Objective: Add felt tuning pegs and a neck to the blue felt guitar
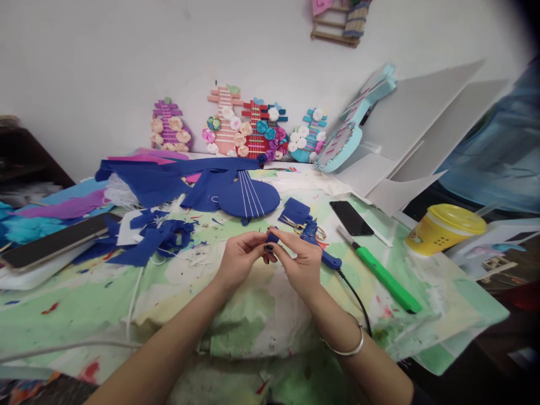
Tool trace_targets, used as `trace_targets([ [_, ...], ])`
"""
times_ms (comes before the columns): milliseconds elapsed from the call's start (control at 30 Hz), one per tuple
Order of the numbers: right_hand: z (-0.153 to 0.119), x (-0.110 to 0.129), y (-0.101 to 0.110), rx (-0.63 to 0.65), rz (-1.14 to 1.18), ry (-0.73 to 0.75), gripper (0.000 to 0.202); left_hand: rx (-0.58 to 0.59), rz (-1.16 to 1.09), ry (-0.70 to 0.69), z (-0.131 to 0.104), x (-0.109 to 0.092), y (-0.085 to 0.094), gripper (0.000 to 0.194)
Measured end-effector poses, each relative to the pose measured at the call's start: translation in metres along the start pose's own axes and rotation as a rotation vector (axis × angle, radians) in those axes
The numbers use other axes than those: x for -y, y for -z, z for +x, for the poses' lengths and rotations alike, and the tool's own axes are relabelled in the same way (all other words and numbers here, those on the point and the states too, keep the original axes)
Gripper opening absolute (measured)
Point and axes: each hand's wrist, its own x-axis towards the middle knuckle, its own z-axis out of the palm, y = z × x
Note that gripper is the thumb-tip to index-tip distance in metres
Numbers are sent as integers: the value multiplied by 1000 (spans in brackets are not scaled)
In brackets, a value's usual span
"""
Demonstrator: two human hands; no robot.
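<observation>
Both of my hands meet above the middle of the table. My left hand (240, 256) and my right hand (300, 261) pinch a small dark blue piece of paper (273, 238) between their fingertips. The fingers partly hide it. Just beyond lies a blue lute-shaped piece (230, 197) with white strings across its rounded body. A blue glue gun (331, 260) rests beside my right hand, its black cord running toward me. Gold-handled scissors (321, 232) and a blue square of paper (295, 209) lie behind it.
On the right are a green utility knife (388, 281), a black phone (351, 218) and a yellow lidded cup (446, 228). Blue scraps (154, 239) and another phone (59, 241) lie left. Several flower-decorated lutes (255, 132) lean on the wall; white boards (422, 129) stand back right.
</observation>
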Motion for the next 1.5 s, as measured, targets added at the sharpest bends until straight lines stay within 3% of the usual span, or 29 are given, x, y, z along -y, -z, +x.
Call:
trace_targets([
  [167, 0, -3, 1, -38, 146, -176, 42, -6, 27, -44, 0, -2, -1, 16],
  [400, 0, -6, 1, -30, 136, -48, 54, -8, 35, -41, 0, -3, -2, 13],
  [933, 0, -6, -2, -32, 214, -120, 73, 32, 34, 28, 0, 1, 1, 19],
  [1067, 1, -4, -2, -42, 361, -132, 76, 31, 33, 6, 0, 0, 0, 18],
  [1133, 4, -3, -1, -44, 491, -178, 69, 17, 42, -23, 0, -1, 0, 18],
  [1267, 9, -2, 3, 28, 694, -475, 20, 43, 81, -50, 0, -1, 1, 18],
  [1367, 10, -4, 4, 97, 744, -636, 14, 70, 80, -59, -1, 0, 3, 19],
  [1500, 10, -4, 4, 126, 769, -667, 12, 73, 75, -68, -1, 3, 5, 18],
])
